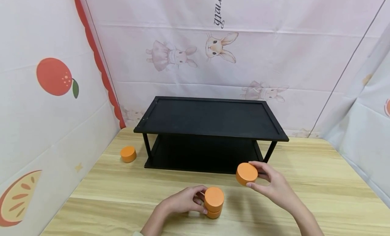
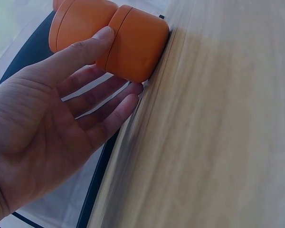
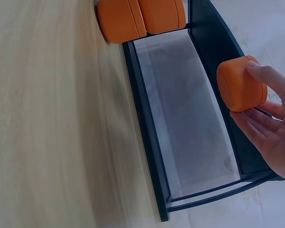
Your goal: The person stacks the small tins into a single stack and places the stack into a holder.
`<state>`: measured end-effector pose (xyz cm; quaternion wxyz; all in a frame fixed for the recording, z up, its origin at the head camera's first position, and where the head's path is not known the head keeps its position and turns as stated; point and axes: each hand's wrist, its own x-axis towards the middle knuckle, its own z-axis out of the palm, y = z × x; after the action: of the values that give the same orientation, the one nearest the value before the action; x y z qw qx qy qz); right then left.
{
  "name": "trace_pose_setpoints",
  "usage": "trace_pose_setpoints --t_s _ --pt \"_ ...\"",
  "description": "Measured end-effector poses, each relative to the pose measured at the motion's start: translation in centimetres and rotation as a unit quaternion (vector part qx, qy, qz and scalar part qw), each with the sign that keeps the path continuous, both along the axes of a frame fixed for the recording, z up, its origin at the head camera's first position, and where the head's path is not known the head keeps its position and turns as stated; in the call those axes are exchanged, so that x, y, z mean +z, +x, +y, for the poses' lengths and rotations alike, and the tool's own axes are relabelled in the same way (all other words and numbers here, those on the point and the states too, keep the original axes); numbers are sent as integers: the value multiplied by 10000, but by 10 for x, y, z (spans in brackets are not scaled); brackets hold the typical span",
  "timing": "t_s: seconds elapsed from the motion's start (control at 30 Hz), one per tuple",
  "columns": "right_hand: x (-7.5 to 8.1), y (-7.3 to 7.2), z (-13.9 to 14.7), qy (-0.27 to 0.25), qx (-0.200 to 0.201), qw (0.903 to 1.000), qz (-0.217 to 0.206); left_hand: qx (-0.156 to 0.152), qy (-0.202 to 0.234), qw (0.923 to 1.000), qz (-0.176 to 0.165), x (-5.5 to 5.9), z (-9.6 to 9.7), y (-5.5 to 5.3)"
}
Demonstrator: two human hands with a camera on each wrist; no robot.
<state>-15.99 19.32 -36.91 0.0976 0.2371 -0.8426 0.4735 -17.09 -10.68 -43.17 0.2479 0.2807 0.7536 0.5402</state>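
Two round orange lidded jars stand one on the other on the table: the upper jar [image 1: 214, 196] and the lower jar [image 1: 213, 214]. My left hand [image 1: 187, 200] grips this stack from the left. In the left wrist view its thumb [image 2: 103, 34] presses near the seam between the jars, and the fingers curl round the far side, partly hidden. To the right, my right hand [image 1: 275, 187] holds a third orange jar [image 3: 240, 85] upright above the table, thumb on one side and fingers on the other. A gap separates it from the stack.
A black two-tier shelf [image 1: 210, 117] stands behind the hands, its lower board [image 1: 195, 153] close to the table. Another orange jar [image 1: 128, 154] sits left of the shelf on the wooden table [image 1: 100, 195]. Printed cloth [image 1: 189, 43] hangs at the back and sides.
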Motion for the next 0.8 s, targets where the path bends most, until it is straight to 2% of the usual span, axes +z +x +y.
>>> trace_pose_setpoints --t_s 0.43,0.8 --pt "-1 3 -5 -13 131 9998 172 20 -30 10000 75 -2 1 0" --pt "1 4 -13 -55 286 9995 149 56 -59 10000 41 -1 0 1"
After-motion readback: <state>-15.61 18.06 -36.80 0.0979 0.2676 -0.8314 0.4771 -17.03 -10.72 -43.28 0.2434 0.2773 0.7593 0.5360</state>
